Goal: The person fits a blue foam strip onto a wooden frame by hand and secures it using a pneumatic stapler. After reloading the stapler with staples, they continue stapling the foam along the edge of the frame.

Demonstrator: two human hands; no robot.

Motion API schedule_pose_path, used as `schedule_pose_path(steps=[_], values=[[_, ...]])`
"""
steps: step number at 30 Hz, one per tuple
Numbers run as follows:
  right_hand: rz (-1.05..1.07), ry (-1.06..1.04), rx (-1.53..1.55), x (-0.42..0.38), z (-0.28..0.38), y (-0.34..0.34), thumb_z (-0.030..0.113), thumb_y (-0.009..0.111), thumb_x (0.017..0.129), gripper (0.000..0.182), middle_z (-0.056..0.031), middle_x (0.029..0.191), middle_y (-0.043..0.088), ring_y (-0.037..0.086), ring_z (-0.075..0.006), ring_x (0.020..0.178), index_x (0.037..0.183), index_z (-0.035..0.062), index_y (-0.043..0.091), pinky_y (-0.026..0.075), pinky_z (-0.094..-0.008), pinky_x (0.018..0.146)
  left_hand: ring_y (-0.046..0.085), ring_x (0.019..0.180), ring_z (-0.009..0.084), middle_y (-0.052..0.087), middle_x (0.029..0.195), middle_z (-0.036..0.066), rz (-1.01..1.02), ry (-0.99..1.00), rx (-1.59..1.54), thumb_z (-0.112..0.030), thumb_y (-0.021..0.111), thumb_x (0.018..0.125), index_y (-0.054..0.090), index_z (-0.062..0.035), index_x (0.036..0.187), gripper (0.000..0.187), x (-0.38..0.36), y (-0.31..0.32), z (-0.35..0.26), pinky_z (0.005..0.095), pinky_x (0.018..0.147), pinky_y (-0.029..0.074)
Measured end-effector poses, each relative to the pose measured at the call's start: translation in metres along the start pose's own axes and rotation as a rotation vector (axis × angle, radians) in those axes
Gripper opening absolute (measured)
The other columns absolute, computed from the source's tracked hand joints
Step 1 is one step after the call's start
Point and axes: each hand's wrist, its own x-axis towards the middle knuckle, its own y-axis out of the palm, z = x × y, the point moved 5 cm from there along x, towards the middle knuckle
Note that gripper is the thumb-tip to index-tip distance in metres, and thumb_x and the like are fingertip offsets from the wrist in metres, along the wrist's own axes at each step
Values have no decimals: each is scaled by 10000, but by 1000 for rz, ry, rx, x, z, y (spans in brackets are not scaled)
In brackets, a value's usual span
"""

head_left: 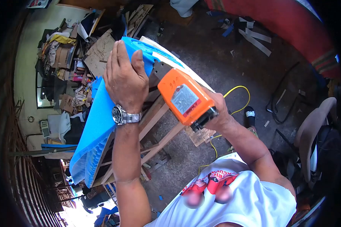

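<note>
My left hand (125, 77), with a metal watch at the wrist, lies flat with fingers extended on blue foam sheeting (96, 117). The sheeting covers a wooden frame (155, 119), whose bare slats show below. In my right hand (218, 111) is an orange power tool (185, 96), its dark metal nose against the frame's upper edge, just right of my left hand. The tool's body hides most of my right fingers. More blue material is bunched along the pale curved edge near the nose.
A yellow cord (248, 98) loops over the floor at right. White strips (255, 39) lie at upper right. Piled scraps (60, 56) stand at upper left. A grey curved piece (312, 132) is at far right, and a foot in a dark shoe (250, 115) shows nearby.
</note>
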Motion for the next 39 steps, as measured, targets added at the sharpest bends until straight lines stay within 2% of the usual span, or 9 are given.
schedule_pose_path(steps=[12,18,20,23,29,32,35,36,39], values=[[56,-116,-22,-20,22,-14,173,858,743,643,-162,999,748,769,-287,861,1309,-24,623,599,-346,734,650,1208,400,663,1319,237,-156,42,-74,-423,465,1088,612,2,1360,525,-5,-7,2,504,967,533],[73,15,8,-11,24,-4,177,856,753,647,-157,1001,755,774,-280,880,1325,-13,623,608,-350,777,653,1208,382,679,1304,209,-187,24,-97,-401,494,1080,622,-8,1331,483,-6,-7,3,496,990,515],[38,17,65,-7,25,2,141,863,745,444,-119,956,745,756,-239,836,1124,2,676,588,-332,757,644,1223,374,679,1313,188,-181,16,-76,-405,517,1067,610,-9,1331,485,-8,-5,4,487,1021,492],[81,34,-13,-6,21,6,163,855,755,603,-159,1056,751,774,-271,919,1291,2,631,620,-357,836,645,1220,375,685,1297,185,-211,26,-79,-400,519,1067,604,-10,1324,475,-8,-4,4,484,1017,492],[78,61,-47,-6,20,4,80,815,756,498,-151,1037,752,771,-286,924,1220,9,648,603,-346,827,663,1125,399,695,1221,218,-192,-127,-231,-332,524,1064,596,-13,1281,393,-10,-9,11,489,981,497],[67,59,-64,-9,14,8,75,798,779,385,-140,994,759,770,-261,908,1140,8,681,594,-338,805,683,1054,401,712,1161,221,-335,-179,-466,-285,510,1077,628,-1,1247,351,-10,-12,18,494,901,527],[22,30,-88,-8,16,8,74,787,807,292,-115,961,765,765,-223,880,1080,9,704,586,-329,789,653,1136,409,706,1183,216,-196,-239,-300,-244,518,1063,630,1,1230,318,-7,-19,19,499,985,496],[9,28,-80,-8,19,8,69,783,807,285,-112,959,765,764,-220,878,1075,10,706,586,-328,787,577,1291,416,642,1328,250,-34,-260,-323,-251,532,1049,620,14,1274,359,-6,-19,19,490,1103,432],[32,-3,-159,-4,20,7,56,779,807,271,-115,940,763,764,-217,868,1066,16,708,584,-327,772,498,1385,413,525,1485,260,193,-66,-245,-292,543,1041,576,5,1387,457,-6,-26,21,472,1182,368]])
